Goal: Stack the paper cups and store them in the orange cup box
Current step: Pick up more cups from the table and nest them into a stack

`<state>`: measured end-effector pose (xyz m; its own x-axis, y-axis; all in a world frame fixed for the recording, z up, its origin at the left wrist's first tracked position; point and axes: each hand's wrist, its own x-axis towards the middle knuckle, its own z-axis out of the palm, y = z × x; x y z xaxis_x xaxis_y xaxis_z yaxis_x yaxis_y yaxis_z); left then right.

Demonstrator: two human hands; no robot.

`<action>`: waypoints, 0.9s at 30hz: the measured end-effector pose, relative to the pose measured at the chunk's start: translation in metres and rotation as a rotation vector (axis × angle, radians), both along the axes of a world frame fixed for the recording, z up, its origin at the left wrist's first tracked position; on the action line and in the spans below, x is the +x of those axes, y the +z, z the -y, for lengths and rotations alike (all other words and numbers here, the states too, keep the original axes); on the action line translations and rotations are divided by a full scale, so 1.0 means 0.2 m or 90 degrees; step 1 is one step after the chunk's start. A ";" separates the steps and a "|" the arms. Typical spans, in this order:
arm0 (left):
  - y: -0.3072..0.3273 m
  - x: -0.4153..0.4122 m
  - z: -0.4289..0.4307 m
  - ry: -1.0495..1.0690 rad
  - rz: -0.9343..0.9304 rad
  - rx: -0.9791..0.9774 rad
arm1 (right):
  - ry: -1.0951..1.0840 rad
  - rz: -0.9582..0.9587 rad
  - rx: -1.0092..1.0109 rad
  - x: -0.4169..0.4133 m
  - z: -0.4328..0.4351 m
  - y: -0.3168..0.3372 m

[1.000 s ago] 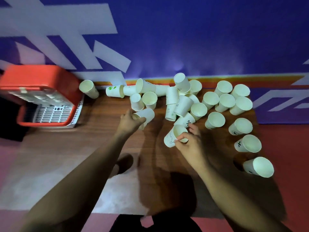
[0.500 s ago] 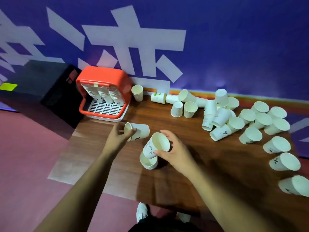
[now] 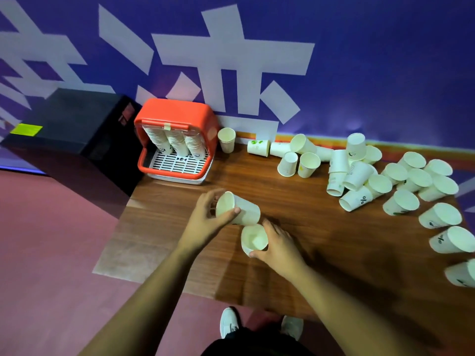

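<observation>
Presently, the left hand pinches a white paper cup at its rim, thumb below and fingers behind; the cup lies tilted on its side, mouth toward nine o'clock. The right hand is wrapped around a second white paper cup, which stands upright on the dark wood-grain desk with its mouth up. The tilted cup's base sits just beside the upright cup's rim; whether they touch cannot be told.

At eleven o'clock from the hands stands the orange plastic cup box, its front open, with three columns of stacked white cups inside above a white slotted tray. One single upright cup stands just beside the box at its three o'clock side.

Between one and three o'clock of the hands lies a scatter of loose white paper cups, some upright, some tipped over, several leaning on each other. The desk surface between the hands and the box carries nothing.

At nine o'clock from the box sits a black rectangular cabinet bearing a yellow label. Behind everything hangs a purple wall banner with white strokes. Two white shoes show on the red floor at six o'clock.
</observation>
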<state>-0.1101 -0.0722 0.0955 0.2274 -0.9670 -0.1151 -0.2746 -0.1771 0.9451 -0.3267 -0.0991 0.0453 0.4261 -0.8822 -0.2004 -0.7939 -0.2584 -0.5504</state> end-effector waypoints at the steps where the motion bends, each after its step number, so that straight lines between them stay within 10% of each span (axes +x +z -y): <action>1: 0.00 -0.02 -0.01 -0.031 0.012 -0.012 | -0.018 0.015 0.008 -0.01 0.00 0.00; 11: -0.24 -0.17 0.01 -0.302 0.311 0.070 | -0.145 0.086 0.183 -0.14 -0.03 -0.08; 19: -0.43 -0.20 0.05 -0.396 0.100 0.122 | -0.229 0.279 0.460 -0.08 0.00 -0.19; 27: -0.30 -0.37 0.16 -0.082 -0.143 0.166 | -0.418 0.628 0.610 -0.22 0.13 0.04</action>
